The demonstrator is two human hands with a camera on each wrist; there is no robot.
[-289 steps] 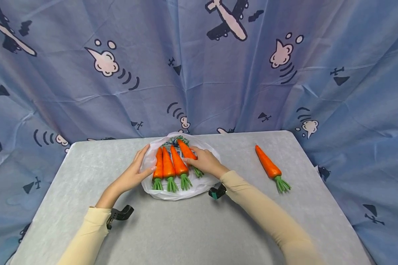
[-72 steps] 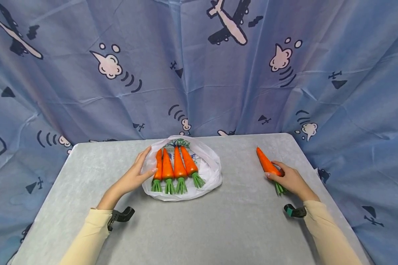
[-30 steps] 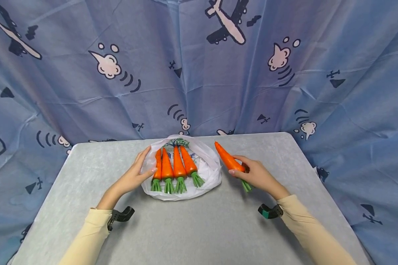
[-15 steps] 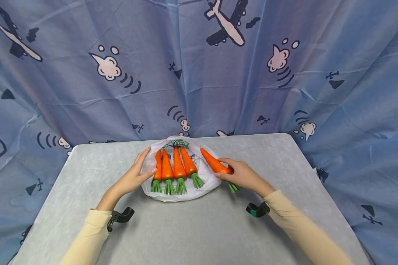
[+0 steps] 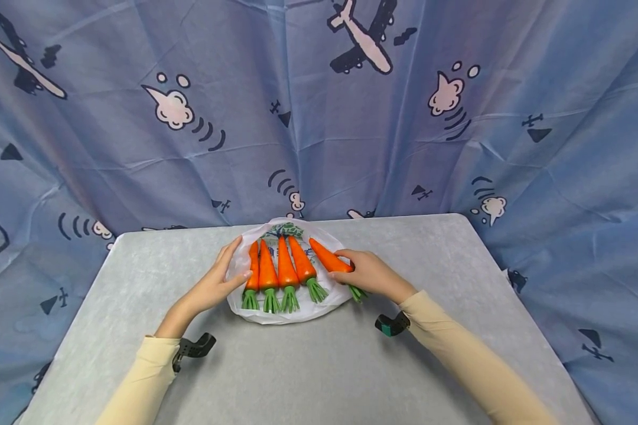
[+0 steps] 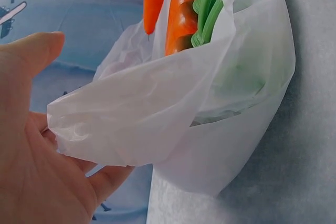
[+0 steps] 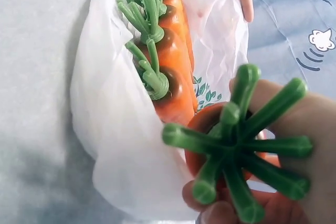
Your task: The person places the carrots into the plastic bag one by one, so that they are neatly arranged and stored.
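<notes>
A white plastic bag (image 5: 287,318) lies spread open on the table, with several orange toy-like carrots (image 5: 268,274) side by side in it, green tops toward me. My right hand (image 5: 374,274) grips one more carrot (image 5: 326,255) near its top, fingers on one side and thumb on the other. It overlaps the bag's right edge, tip pointing in over the printed inside. In the right wrist view the green stems (image 7: 236,148) stick out past the hand. My left hand (image 5: 204,289) stays at the bag's left edge, fingers partly behind the plastic (image 6: 131,119), thumb apart.
A grey table (image 5: 276,378) carries the bag. Its back edge meets a blue curtain (image 5: 244,147) printed with planes and clouds. Black wrist cameras (image 5: 393,323) hang under both forearms, close over the tabletop.
My right hand set a carrot in the bag earlier, then took the lone carrot at the table's right and carried it left to the bag's right edge. My left hand stayed put.
</notes>
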